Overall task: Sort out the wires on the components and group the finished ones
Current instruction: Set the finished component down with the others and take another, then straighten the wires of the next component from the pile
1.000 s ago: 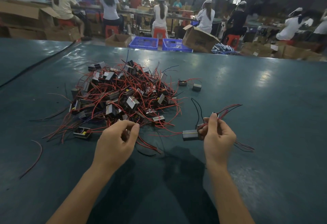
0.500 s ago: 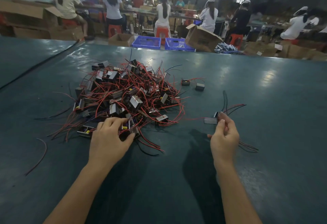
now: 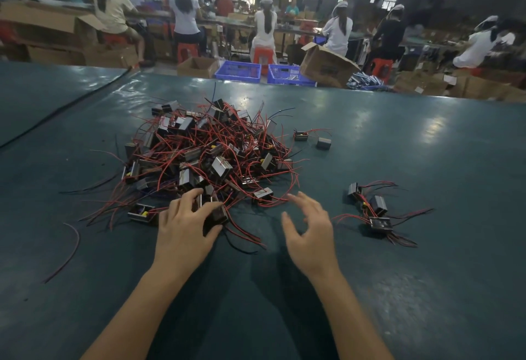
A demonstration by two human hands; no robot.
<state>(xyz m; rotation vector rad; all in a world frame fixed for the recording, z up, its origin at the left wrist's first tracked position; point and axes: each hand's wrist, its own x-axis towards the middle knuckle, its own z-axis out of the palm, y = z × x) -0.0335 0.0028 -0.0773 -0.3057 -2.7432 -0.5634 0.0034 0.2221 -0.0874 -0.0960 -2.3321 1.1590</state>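
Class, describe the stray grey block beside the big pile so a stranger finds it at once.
Start at the big tangled pile of red-wired components on the green table. Off its far right edge lie two stray pieces. The grey block is the right-hand one and, unlike its neighbour, shows no wires.

Glossy green table sheet (image 3: 427, 160), shiny metal components (image 3: 220, 167), red plastic-coated wires (image 3: 250, 236).

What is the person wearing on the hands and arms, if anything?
Nothing visible. The left hand and right hand have no gloves, rings or watch, and both arms are bare down to the frame edge, with no sleeves showing.
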